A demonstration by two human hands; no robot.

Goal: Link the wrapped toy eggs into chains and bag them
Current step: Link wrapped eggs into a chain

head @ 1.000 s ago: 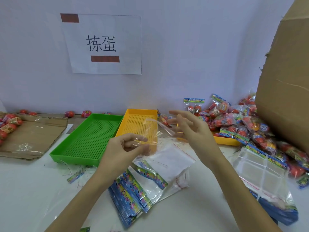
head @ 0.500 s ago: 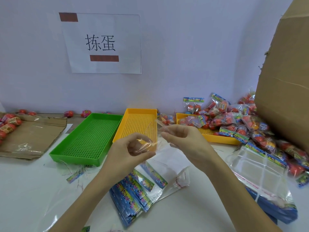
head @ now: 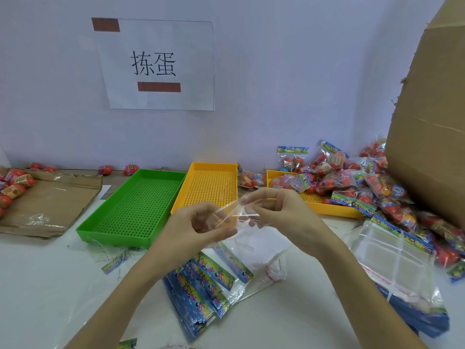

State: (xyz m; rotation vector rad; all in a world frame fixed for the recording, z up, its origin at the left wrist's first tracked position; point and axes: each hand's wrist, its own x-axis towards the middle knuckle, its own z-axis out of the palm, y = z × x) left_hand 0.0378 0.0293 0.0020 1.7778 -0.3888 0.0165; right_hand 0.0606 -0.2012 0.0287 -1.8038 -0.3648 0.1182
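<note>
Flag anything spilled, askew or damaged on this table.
Bagged eggs overflow the right yellow tray onto the table. Loose eggs lie along the wall. The cardboard box has a torn edge. Thin plastic strips litter the table before the green tray.

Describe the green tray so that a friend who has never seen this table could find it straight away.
Start from the paper sign on the wall; just below it three perforated trays stand on the white table. The green tray is the leftmost, beside a yellow tray. It is the only green one, and nothing lies in it.
</note>
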